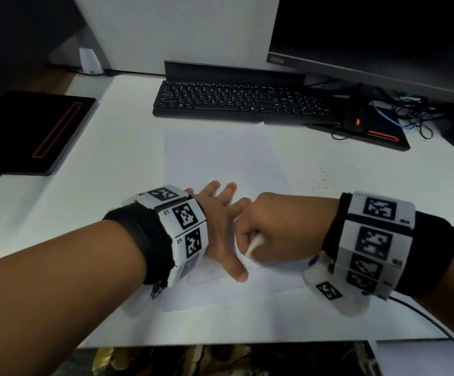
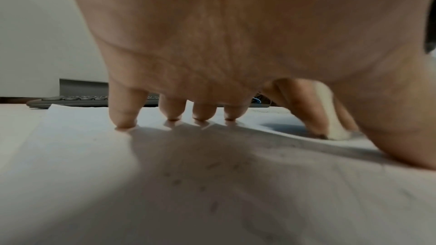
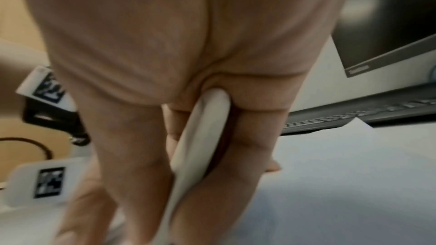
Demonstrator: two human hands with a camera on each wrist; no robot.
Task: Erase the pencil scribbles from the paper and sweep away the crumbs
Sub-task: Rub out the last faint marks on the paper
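The paper [image 1: 220,158], lying near the desk's [image 1: 112,185] front edge, is pinned by the left hand [image 1: 220,223], fingers spread. The eraser [image 1: 254,244] is pinched in the right hand [image 1: 272,229]; short, light strokes should be kept beside the pinning fingers, lest the sheet buckle.

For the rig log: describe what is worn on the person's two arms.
Each wrist carries a black fabric cuff under a band of white panels printed with black square fiducial markers. The left wrist band shows small labels such as L3. The right wrist band has a thin black cable trailing from it. Both forearms are sleeveless.
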